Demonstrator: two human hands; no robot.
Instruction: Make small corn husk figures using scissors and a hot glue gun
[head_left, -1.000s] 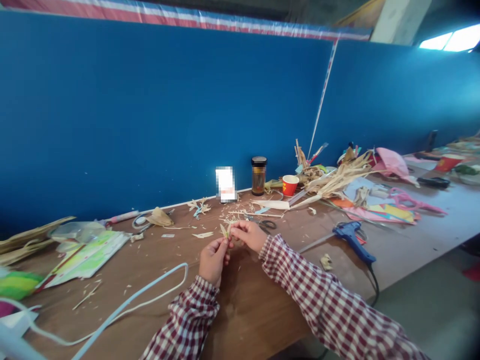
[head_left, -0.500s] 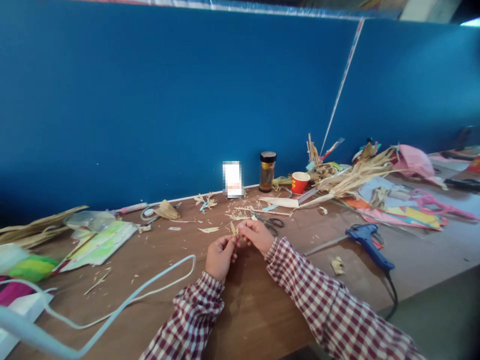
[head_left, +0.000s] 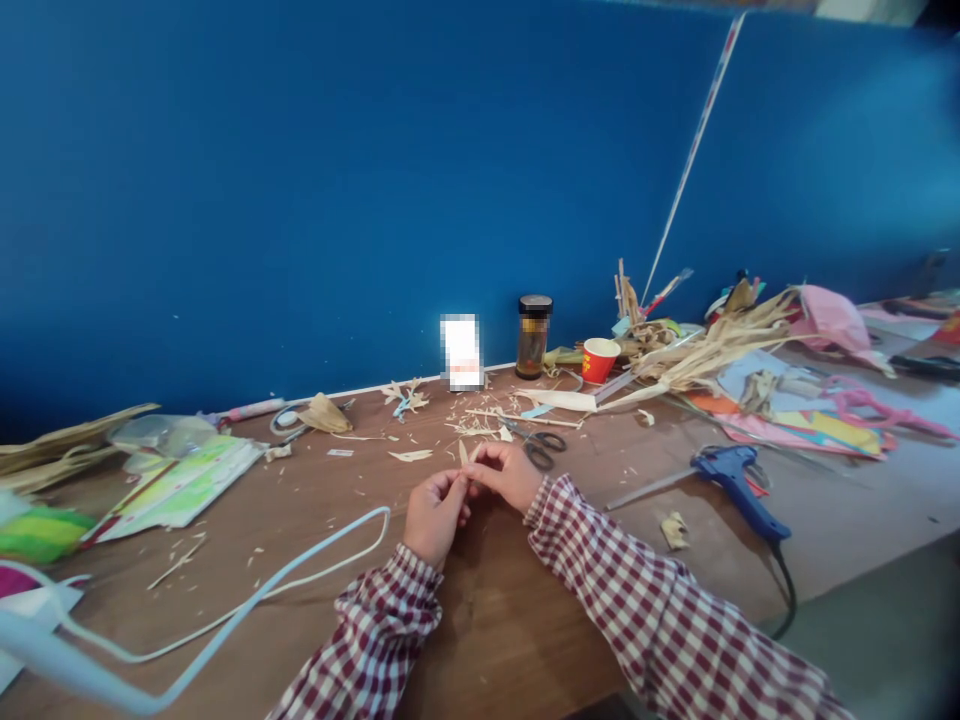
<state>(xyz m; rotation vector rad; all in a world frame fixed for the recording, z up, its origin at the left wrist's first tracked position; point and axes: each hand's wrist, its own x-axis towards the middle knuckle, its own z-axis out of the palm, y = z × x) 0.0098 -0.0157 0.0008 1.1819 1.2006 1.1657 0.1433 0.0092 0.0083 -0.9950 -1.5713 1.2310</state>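
Observation:
My left hand [head_left: 435, 516] and my right hand [head_left: 507, 474] meet over the middle of the table, fingertips pinched together. Between them is a small pale piece of dried husk [head_left: 463, 454], its pointed tip sticking up; the fingers cover its lower part. Just beyond my right hand lie dark-handled scissors [head_left: 544, 447], their blades partly among pale shavings [head_left: 480, 430]. A cut husk piece [head_left: 411, 456] rests flat on the table to the left of the shavings.
A blue glue gun [head_left: 739, 485] with a cord lies on the right. Behind stand a dark-lidded jar [head_left: 533, 340], a red paper cup [head_left: 599, 362] and a heap of dried husks [head_left: 720, 350]. A white looped cable [head_left: 300, 560] crosses the left front. A blue partition [head_left: 337, 200] closes off the back.
My right hand's fingers have shifted on the husk piece, reaching over toward the left fingertips. The view has tilted slightly down. Things on the table stay in place.

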